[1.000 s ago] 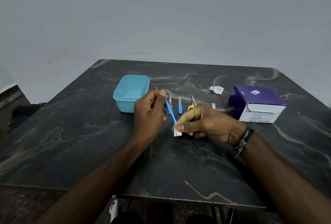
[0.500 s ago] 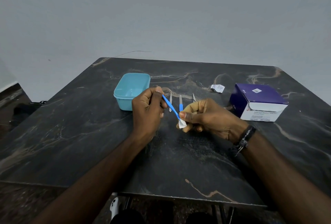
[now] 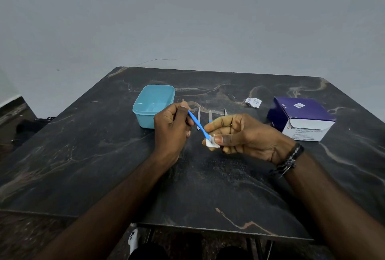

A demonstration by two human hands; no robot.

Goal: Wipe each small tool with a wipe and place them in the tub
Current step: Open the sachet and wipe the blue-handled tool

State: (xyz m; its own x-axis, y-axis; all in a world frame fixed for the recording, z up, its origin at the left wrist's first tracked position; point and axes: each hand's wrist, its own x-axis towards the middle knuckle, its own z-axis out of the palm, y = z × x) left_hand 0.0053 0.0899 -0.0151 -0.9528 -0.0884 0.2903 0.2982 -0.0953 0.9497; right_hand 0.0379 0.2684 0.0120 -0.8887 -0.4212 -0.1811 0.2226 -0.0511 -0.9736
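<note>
The left hand (image 3: 170,128) grips the upper end of a thin blue tool (image 3: 199,125) with its fingers curled around it. The tool is held above the dark marble surface (image 3: 104,166), not lying on it. Its long axis runs diagonally: the held end is up and to the left, near the tub, and the other end points down and to the right, toward the person. This lower end goes into a small white wipe (image 3: 212,143), which the right hand (image 3: 245,134) pinches between the thumb and the curled fingers. The light blue tub (image 3: 153,104) stands just behind the left hand. Three more small tools (image 3: 210,116) lie on the surface behind the hands, partly hidden. A purple box (image 3: 302,118) stands at the right, and a torn wipe packet (image 3: 253,102) lies near it.
</note>
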